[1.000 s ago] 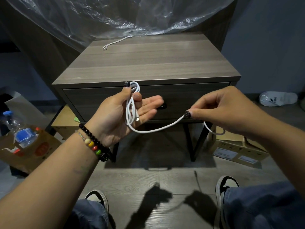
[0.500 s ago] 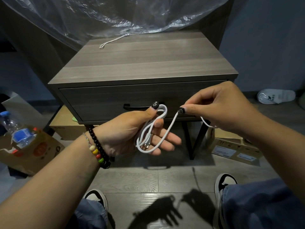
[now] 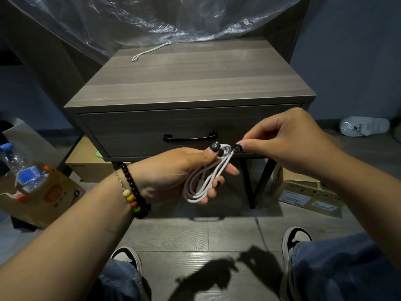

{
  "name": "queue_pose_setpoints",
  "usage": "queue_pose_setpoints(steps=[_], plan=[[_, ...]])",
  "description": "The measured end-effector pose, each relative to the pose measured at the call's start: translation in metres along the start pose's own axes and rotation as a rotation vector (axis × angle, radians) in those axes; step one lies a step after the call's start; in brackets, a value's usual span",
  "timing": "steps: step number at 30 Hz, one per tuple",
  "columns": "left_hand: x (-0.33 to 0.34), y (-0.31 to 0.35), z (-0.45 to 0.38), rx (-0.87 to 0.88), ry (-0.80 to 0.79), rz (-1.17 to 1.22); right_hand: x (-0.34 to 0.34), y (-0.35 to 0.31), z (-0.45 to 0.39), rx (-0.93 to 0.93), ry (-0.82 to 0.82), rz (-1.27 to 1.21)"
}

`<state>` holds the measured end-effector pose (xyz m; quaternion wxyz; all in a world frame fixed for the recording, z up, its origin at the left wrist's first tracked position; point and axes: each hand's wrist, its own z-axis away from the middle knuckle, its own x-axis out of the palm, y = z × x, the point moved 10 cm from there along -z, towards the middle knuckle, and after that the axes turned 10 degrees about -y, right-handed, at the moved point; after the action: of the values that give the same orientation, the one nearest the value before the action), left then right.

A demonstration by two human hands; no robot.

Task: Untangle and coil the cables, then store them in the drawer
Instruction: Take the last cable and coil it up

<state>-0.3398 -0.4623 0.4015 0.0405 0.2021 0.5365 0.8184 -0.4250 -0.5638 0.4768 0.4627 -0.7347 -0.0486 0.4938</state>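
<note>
A water bottle [image 3: 22, 170] stands in a cardboard box [image 3: 43, 198] on the floor at the far left. The left hand [image 3: 173, 172], beads at its wrist, holds a white cable [image 3: 206, 179] gathered in loose loops across its fingers, thumb pressing the top of the coil. Just beside it, the right hand [image 3: 288, 142] pinches the cable's free end between thumb and forefinger, almost touching the left thumb. Both hands hang in front of the closed drawer [image 3: 134, 131], just below its black handle [image 3: 189, 137]. On the worktop [image 3: 191, 83] above, near the back, lies a second white cord [image 3: 149, 51], partly under plastic sheeting [image 3: 152, 18]. More boxes [image 3: 303, 194] sit on the floor to the right.
</note>
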Motion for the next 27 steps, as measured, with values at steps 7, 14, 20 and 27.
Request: queue_pose_setpoints(steps=[7,14,20,27], plan=[[0.006,-0.006,-0.001,0.003,-0.065,0.088,0.004,0.002,-0.002,-0.018,-0.012,0.016],[0.005,0.003,-0.001,0.058,-0.02,0.043,0.004,0.005,-0.005,-0.028,0.01,0.013],[0.003,0.009,-0.005,0.053,0.043,-0.136,-0.007,0.007,-0.008,-0.039,0.012,0.091],[-0.014,0.009,-0.005,0.054,0.193,-0.314,0.015,-0.007,-0.005,-0.216,-0.14,0.046]])
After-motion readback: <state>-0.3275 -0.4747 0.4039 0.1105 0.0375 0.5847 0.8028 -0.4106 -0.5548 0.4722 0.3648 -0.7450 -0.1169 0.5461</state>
